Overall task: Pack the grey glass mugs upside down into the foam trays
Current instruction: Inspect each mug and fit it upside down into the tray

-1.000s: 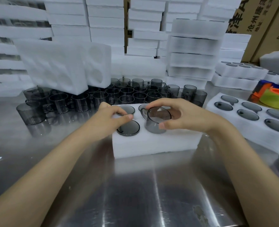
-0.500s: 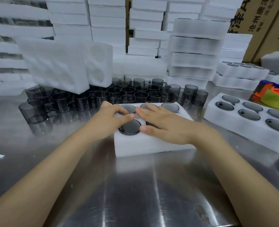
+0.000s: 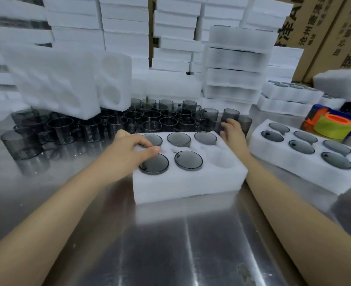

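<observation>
- Steel table, shiny, filling the view from near edge to far edge.
- Stacks of white foam walling off the far edge; cardboard cartons behind at the far right corner.
- Loose grey mugs, upright, crowded along the far side from the left edge to past the middle.
- Foam tray mid-table: five mug bases showing, upside down in their pockets.
- Filled tray near the right edge, six bases up.
- Left hand resting on the mid tray's left end, fingers loosely bent, gripping nothing.
- Right hand past the tray's far right corner, just beside the loose mugs, fingers spread, blurred; contact not clear.
- Empty pocket at the tray's near right.
- Orange and yellow tape rolls at the right edge.
</observation>
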Motion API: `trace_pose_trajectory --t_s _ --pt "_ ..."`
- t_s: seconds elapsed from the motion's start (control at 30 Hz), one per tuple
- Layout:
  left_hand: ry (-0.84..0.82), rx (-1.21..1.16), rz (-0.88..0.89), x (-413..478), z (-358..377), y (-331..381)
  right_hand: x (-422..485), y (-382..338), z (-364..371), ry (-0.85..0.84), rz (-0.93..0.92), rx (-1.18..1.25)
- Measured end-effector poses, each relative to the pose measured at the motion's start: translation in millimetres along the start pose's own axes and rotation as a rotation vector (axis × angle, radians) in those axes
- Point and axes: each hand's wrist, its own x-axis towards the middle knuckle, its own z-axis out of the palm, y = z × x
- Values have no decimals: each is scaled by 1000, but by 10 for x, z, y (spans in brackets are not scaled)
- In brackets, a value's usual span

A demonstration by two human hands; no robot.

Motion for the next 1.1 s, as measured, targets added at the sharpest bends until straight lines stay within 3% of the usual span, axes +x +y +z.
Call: trace_pose_trajectory --t_s 0.27,0.6,0.7,0.9,0.97,1.1 --pt "-15 -10 5 25 3 -48 281 -1 153 93 189 -44" --pt "-17 -9 1 35 7 -67 269 -13 117 205 280 -14" --pt "-15 6 -5 42 6 -66 183 -62 40 325 162 53" --pt "-29 6 -8 28 -12 -54 -51 -334 -233 568 -277 206" --pt "-31 12 -7 23 -16 -49 -108 -439 -344 564 -320 221" --pt "-30 22 -4 27 -15 -44 -202 -604 -534 512 -191 266"
